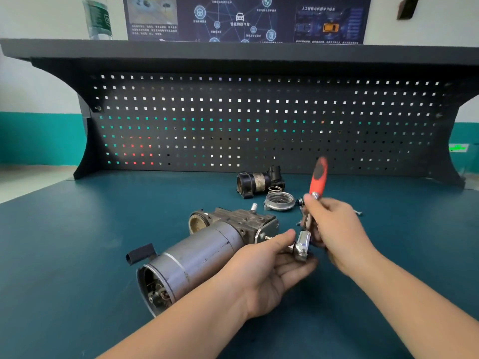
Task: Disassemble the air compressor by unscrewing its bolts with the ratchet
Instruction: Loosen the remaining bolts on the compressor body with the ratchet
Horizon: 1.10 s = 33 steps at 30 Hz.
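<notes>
Compressor (207, 252) lying on bench mat (77, 242); left hand (269, 270) cupping ratchet (308, 224) head at its bolt (268, 238), right hand (334, 226) gripping shaft. Detached housing (259, 181), round cover (280, 202) behind. Poster (246, 19) lettering blurred.

Both forearms reach in from the lower edge and meet at the ratchet (308, 226). The left hand (269, 270) lies palm up just under the ratchet's metal head, thumb stretched along the top toward it and fingers cupped beneath, pinching the head between them. The right hand (337, 229) sits on the far right side of the ratchet, its back toward the camera, fingers curled around the bare metal shaft below the red grip, index finger raised near where the grip begins. Both wrists are bare and nearly straight.
</notes>
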Each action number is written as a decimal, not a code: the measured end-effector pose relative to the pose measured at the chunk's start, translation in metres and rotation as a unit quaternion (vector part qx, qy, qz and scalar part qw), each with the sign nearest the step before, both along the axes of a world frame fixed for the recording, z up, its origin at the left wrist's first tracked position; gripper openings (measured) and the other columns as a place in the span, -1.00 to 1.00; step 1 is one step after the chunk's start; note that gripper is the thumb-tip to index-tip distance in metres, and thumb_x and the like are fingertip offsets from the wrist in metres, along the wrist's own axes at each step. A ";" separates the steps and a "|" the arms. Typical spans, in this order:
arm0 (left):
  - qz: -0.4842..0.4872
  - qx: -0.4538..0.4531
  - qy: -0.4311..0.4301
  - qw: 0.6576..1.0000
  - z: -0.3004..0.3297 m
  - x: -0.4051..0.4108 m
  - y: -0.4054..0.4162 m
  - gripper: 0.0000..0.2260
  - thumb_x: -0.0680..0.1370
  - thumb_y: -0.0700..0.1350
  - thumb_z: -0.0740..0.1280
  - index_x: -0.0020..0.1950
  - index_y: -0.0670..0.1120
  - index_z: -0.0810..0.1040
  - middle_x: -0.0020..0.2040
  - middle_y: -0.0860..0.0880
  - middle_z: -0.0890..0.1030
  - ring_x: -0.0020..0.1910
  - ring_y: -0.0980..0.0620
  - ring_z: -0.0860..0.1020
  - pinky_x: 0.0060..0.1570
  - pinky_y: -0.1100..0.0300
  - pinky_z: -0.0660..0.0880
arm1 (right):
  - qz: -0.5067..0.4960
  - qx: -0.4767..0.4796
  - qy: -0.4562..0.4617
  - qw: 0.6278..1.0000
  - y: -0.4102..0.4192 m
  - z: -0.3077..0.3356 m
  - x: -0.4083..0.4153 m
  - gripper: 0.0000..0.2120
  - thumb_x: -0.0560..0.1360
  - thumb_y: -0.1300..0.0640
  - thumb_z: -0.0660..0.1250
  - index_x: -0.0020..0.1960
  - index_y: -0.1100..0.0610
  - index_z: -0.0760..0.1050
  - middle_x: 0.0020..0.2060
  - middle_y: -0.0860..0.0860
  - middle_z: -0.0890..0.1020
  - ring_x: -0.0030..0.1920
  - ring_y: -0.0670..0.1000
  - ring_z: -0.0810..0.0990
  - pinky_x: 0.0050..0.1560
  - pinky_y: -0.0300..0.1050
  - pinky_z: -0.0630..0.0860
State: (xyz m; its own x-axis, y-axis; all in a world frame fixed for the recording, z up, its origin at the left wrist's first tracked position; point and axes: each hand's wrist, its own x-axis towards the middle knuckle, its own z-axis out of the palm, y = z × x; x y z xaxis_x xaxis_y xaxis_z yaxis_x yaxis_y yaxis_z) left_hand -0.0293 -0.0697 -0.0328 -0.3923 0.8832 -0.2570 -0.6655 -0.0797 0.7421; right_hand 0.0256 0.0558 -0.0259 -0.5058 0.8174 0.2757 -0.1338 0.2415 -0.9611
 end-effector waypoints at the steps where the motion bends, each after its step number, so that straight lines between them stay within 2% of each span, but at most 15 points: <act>1: -0.006 0.000 0.003 1.000 0.000 0.000 0.000 -0.81 0.53 -0.19 0.34 -0.08 -0.33 0.61 -0.20 -0.26 0.66 -0.21 -0.13 0.65 -0.23 0.11 0.63 | 0.020 -0.097 -0.003 0.995 0.002 -0.004 -0.002 -0.71 0.58 0.11 0.27 -0.28 0.23 0.45 -0.63 -0.01 0.42 -0.68 -0.12 0.29 -0.66 -0.33 0.20; 3: -0.018 0.003 0.010 1.000 0.000 -0.001 0.000 -0.78 0.54 -0.18 0.32 -0.12 -0.34 0.64 -0.14 -0.27 0.67 -0.16 -0.12 0.65 -0.16 0.11 0.62 | 0.041 -0.208 -0.003 0.977 0.002 -0.010 -0.004 -0.73 0.57 0.14 0.29 -0.28 0.23 0.45 -0.66 -0.02 0.37 -0.71 -0.15 0.25 -0.69 -0.38 0.15; 5: -0.009 0.002 0.009 1.000 -0.001 -0.001 0.000 -0.79 0.53 -0.19 0.33 -0.11 -0.34 0.63 -0.18 -0.26 0.66 -0.17 -0.13 0.63 -0.19 0.10 0.62 | 0.031 -0.165 0.003 0.986 0.000 -0.010 -0.004 -0.73 0.58 0.11 0.27 -0.26 0.21 0.46 -0.61 0.01 0.43 -0.69 -0.15 0.29 -0.67 -0.34 0.20; 7: 0.008 -0.004 0.010 1.000 -0.003 0.000 0.000 -0.81 0.52 -0.18 0.35 -0.08 -0.33 0.60 -0.23 -0.24 0.64 -0.22 -0.15 0.64 -0.26 0.11 0.63 | -0.006 -0.017 0.020 1.000 -0.006 -0.005 -0.002 -0.72 0.58 0.05 0.26 -0.25 0.16 0.47 -0.53 -0.02 0.52 -0.62 -0.14 0.38 -0.59 -0.26 0.32; 9: 0.011 -0.012 0.017 1.000 -0.005 0.003 0.000 -0.78 0.51 -0.14 0.37 -0.07 -0.32 0.59 -0.20 -0.25 0.63 -0.26 -0.14 0.65 -0.28 0.13 0.63 | -0.030 0.181 0.061 0.981 -0.014 0.001 0.005 -0.75 0.56 -0.01 0.26 -0.23 0.09 0.46 -0.46 -0.05 0.55 -0.52 -0.15 0.44 -0.46 -0.17 0.42; 12: 0.005 0.007 0.023 1.000 -0.005 0.006 0.000 -0.79 0.52 -0.12 0.36 -0.08 -0.29 0.59 -0.16 -0.23 0.64 -0.28 -0.06 0.67 -0.31 0.18 0.61 | 0.020 0.474 0.107 0.874 -0.026 0.005 0.018 -0.88 0.54 0.01 0.24 -0.14 0.01 0.41 -0.39 -0.13 0.49 -0.39 -0.13 0.47 -0.33 -0.30 0.42; 14: -0.001 0.024 0.032 0.999 -0.003 0.007 -0.002 -0.82 0.52 -0.14 0.35 -0.08 -0.26 0.62 -0.14 -0.18 0.66 -0.26 0.00 0.67 -0.32 0.23 0.59 | 0.029 0.586 0.103 0.804 -0.029 0.004 0.018 -0.93 0.54 0.06 0.24 -0.05 0.05 0.42 -0.31 -0.17 0.44 -0.34 -0.16 0.43 -0.25 -0.40 0.37; 15: -0.001 0.026 0.033 0.999 -0.003 0.006 -0.002 -0.83 0.52 -0.15 0.35 -0.08 -0.26 0.63 -0.13 -0.17 0.66 -0.24 0.01 0.66 -0.31 0.24 0.59 | 0.027 0.595 0.103 0.796 -0.029 0.003 0.017 -0.93 0.54 0.08 0.24 -0.04 0.07 0.42 -0.31 -0.16 0.43 -0.33 -0.18 0.41 -0.24 -0.42 0.36; 17: 0.008 0.020 0.024 0.999 -0.003 0.005 -0.002 -0.84 0.53 -0.17 0.33 -0.06 -0.27 0.60 -0.17 -0.18 0.63 -0.25 -0.02 0.64 -0.31 0.20 0.61 | 0.020 0.534 0.104 0.839 -0.030 0.001 0.014 -0.90 0.54 0.05 0.23 -0.12 0.06 0.41 -0.39 -0.13 0.45 -0.38 -0.13 0.43 -0.31 -0.36 0.38; 22: 0.021 0.003 0.004 1.000 -0.003 0.003 0.001 -0.82 0.53 -0.21 0.33 0.00 -0.34 0.57 -0.20 -0.25 0.61 -0.20 -0.14 0.63 -0.27 0.12 0.63 | -0.021 0.160 0.030 0.986 -0.011 0.002 0.003 -0.76 0.59 0.02 0.22 -0.22 0.09 0.42 -0.51 -0.05 0.54 -0.57 -0.14 0.41 -0.53 -0.26 0.34; 25: 0.005 0.002 0.012 1.000 -0.002 0.002 0.001 -0.82 0.54 -0.20 0.32 -0.02 -0.33 0.57 -0.29 -0.22 0.64 -0.28 -0.11 0.64 -0.28 0.14 0.63 | 0.041 -0.130 0.030 0.990 0.002 -0.004 -0.004 -0.73 0.61 0.13 0.21 -0.22 0.23 0.42 -0.60 0.00 0.52 -0.69 -0.16 0.30 -0.68 -0.31 0.20; 26: 0.003 0.001 0.013 1.000 -0.003 0.001 0.001 -0.81 0.54 -0.19 0.32 0.00 -0.33 0.56 -0.27 -0.22 0.64 -0.28 -0.10 0.64 -0.27 0.13 0.63 | 0.051 -0.170 0.038 0.983 0.002 -0.006 -0.004 -0.73 0.61 0.15 0.21 -0.23 0.25 0.42 -0.61 0.00 0.51 -0.69 -0.17 0.28 -0.69 -0.33 0.19; 28: 0.007 -0.002 0.012 1.000 -0.004 0.000 0.003 -0.80 0.54 -0.20 0.32 0.04 -0.33 0.56 -0.23 -0.23 0.63 -0.23 -0.12 0.63 -0.26 0.12 0.63 | 0.036 -0.099 0.034 0.994 -0.002 -0.006 -0.002 -0.74 0.61 0.12 0.21 -0.22 0.21 0.44 -0.56 0.00 0.54 -0.67 -0.17 0.31 -0.65 -0.32 0.23; 30: 0.019 0.000 0.011 1.000 -0.006 -0.001 0.003 -0.76 0.52 -0.19 0.35 0.08 -0.34 0.55 -0.18 -0.24 0.60 -0.20 -0.14 0.63 -0.27 0.11 0.63 | 0.011 0.093 0.045 0.995 -0.012 -0.001 0.004 -0.79 0.59 0.06 0.23 -0.20 0.09 0.46 -0.46 -0.01 0.58 -0.59 -0.16 0.39 -0.53 -0.25 0.33; 33: 0.016 0.021 0.026 0.999 -0.006 0.001 0.002 -0.80 0.51 -0.15 0.36 -0.02 -0.28 0.61 -0.18 -0.18 0.65 -0.27 -0.03 0.66 -0.32 0.18 0.61 | 0.062 0.387 0.109 0.914 -0.030 0.005 0.016 -0.89 0.53 0.02 0.26 -0.16 0.00 0.40 -0.37 -0.05 0.58 -0.42 -0.13 0.52 -0.35 -0.27 0.47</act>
